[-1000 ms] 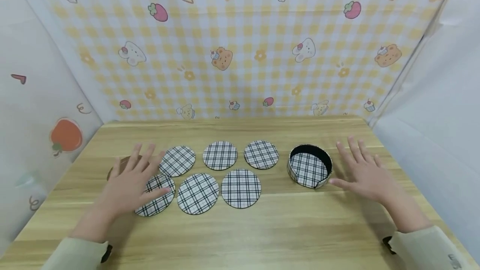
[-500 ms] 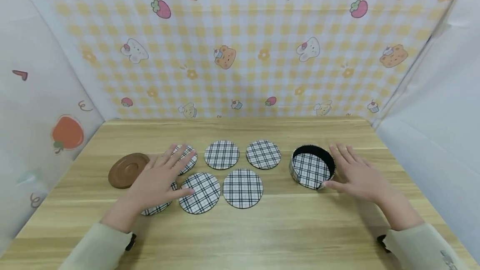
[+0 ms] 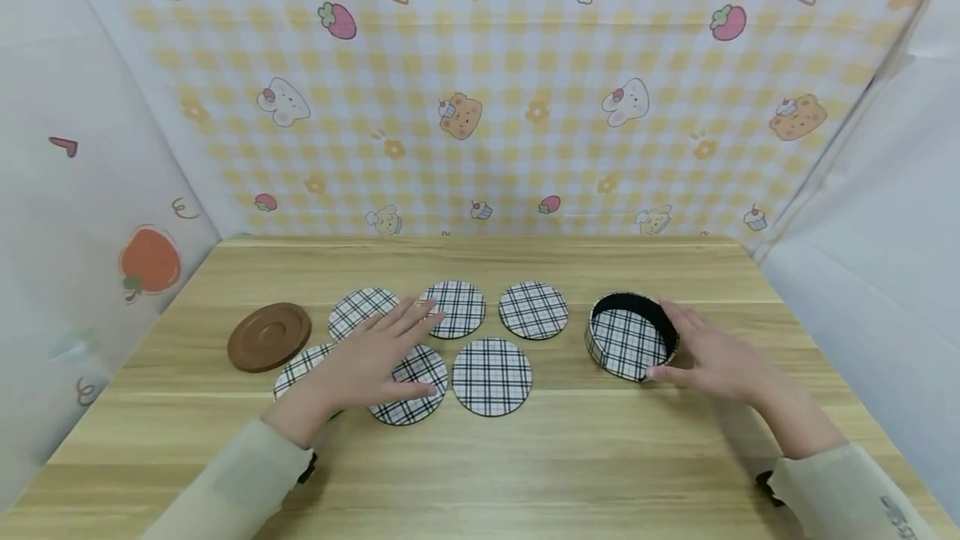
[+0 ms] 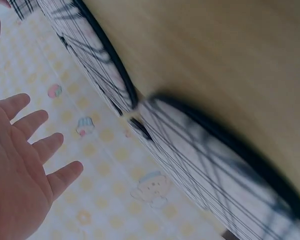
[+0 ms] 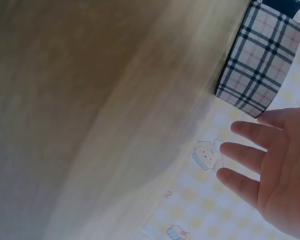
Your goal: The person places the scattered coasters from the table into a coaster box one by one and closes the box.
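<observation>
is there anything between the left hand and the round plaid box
Yes. One plaid coaster lies flat on the table between the left hand and the round plaid box. Nothing upright stands in that gap. The right hand touches the box's far side.

We see a light wooden table (image 3: pixel 525 473) backed by a yellow checked wall (image 3: pixel 525 65) printed with strawberries, bears and cupcakes; the side walls (image 3: pixel 885 215) look plain white, perhaps sheeting.
</observation>
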`<state>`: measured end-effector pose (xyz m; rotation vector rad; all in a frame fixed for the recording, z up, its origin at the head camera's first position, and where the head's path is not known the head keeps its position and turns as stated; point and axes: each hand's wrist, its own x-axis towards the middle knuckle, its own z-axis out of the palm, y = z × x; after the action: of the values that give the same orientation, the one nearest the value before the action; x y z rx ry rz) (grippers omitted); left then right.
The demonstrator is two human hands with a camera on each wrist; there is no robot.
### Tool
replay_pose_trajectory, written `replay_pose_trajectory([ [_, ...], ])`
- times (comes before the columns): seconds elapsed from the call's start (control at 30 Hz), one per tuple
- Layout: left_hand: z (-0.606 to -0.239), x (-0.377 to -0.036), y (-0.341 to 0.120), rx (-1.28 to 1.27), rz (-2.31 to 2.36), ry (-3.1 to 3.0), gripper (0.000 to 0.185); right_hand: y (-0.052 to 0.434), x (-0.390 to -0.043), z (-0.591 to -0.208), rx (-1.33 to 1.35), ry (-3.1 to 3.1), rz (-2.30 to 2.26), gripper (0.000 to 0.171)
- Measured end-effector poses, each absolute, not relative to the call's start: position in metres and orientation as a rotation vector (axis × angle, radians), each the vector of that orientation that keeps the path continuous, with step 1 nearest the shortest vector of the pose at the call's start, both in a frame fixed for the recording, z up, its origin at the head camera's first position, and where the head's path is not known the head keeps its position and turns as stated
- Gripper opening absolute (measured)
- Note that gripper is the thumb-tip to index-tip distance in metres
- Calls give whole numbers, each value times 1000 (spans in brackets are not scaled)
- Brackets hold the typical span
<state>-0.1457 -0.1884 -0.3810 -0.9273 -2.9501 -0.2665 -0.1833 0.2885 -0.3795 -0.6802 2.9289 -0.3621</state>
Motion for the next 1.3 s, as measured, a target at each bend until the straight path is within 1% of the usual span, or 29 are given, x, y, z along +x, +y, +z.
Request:
replay_pose_trajectory([
  [0.47, -379, -160, -148, -1175, -319, -2986, 93, 289, -189, -382, -651, 2816, -657, 114],
  [0.63, -376, -164, -137, -1172, -268, -3058, 97, 288, -192, -383, -653, 2752, -796, 112],
  [0.83, -379, -169, -126, -1148, -232, -3166, 103, 287, -192, -386, -591, 2722, -843, 114],
  [1.1, -376, -171, -113, -1231, -281, -3202, 112, 286, -193, -388, -607, 2754, -883, 110],
  [1.3, -377, -170, -105, -1234, -203, -3243, 112, 287, -195, -391, -618, 2744, -933, 109],
])
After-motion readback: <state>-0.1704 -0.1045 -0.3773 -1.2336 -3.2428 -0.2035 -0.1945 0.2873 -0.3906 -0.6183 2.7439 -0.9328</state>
